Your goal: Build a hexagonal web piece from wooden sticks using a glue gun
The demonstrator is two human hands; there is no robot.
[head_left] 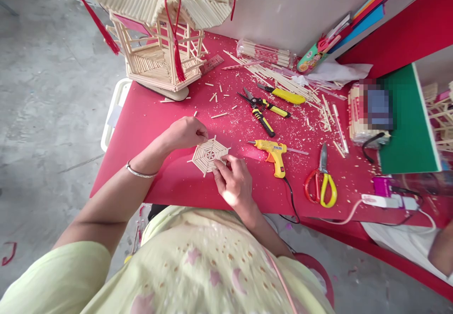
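A flat hexagonal web of thin wooden sticks [209, 154] lies on the red table [170, 182]. My left hand [186, 132] rests on its upper left edge with the fingers curled onto the sticks. My right hand [233, 179] presses on its lower right edge with the fingertips. Both hands touch the piece where it lies on the table. A silver bangle [139, 172] sits on my left wrist.
A yellow glue gun [274, 152] lies just right of the web, with red-and-yellow scissors [322, 182], black-and-yellow pliers [262, 111] and a yellow knife [285, 95] beyond. A stick pavilion model [159, 31] stands at the back left. Loose sticks [276, 76] and sawdust cover the table's far side.
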